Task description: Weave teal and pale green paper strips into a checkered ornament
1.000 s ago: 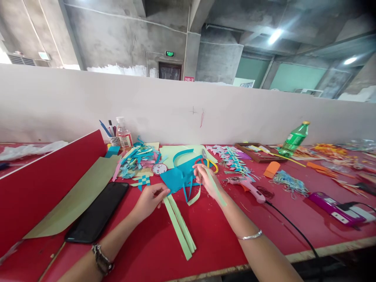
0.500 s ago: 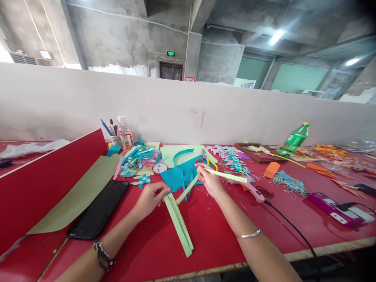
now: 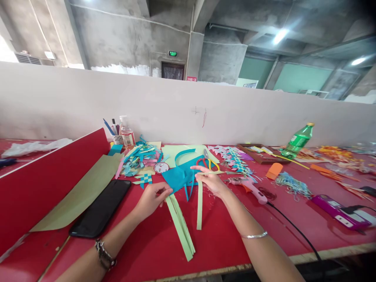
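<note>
My left hand pinches the top end of a bundle of light green paper strips that fans toward the table's front edge. My right hand holds one more light green strip at its fold; one leg hangs down onto the red table, the other points right toward the glue gun. Just behind both hands lies blue paper cut into strips.
A black phone and an olive paper sheet lie to the left beside a red divider. Scissors, woven paper pieces, a pink glue gun with cable, a green bottle and a purple device lie behind and to the right.
My right hand has swung its green strip from slanting across the table to hanging straight down beside the bundle. My left hand stays on the bundle's top.
</note>
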A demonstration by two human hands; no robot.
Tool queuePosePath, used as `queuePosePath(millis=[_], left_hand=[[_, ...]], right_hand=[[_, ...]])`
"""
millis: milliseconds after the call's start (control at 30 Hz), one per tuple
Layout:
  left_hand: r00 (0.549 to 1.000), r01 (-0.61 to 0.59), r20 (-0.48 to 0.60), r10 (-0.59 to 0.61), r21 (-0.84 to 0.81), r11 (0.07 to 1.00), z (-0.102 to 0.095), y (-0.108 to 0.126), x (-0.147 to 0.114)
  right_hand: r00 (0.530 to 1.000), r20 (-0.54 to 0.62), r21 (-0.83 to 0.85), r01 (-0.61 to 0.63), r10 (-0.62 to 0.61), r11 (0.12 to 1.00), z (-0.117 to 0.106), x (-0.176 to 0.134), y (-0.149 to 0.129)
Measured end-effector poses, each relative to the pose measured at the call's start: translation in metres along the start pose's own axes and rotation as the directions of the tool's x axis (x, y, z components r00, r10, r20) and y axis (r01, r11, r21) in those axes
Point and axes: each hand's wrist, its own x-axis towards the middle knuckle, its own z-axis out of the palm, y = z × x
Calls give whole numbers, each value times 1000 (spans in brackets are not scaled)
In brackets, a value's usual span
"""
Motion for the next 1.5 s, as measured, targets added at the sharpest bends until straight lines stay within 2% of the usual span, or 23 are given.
queuePosePath(millis=[200,333,667,767,1000,1167,1367,1500], left_hand=[[999,12,-33,-12,1,1000,0,2,1],[999,5,-32,-4,17,1000,-1,2,1],[999,13,-45,-12,31,999,1,0,2],[999,20,-45,-18,35,999,1,0,2],[998,29,-57,-27,46,998,1,-3,3],[999,33,-17,-32,22,999,2,-4,3],[1000,6,22,-7,35,999,3,-3,2],[999,1,48,-2,23,1000,3,-3,2]], right_hand=[[1000,-1,-3,-18,18,1000,-2,2,3],[998,-54,64,-37,41,997,3,4,5],[980,-193,82,-39,54,996,4,10,19],[982,-184,94,-23,40,995,6,8,16],[997,-76,122,16,-6,992,15,2,4],[997,-56,197,58,-48,979,15,2,1],[995,-85,284,82,-60,955,8,1,-5],[981,-192,259,59,-8,964,2,4,-4]])
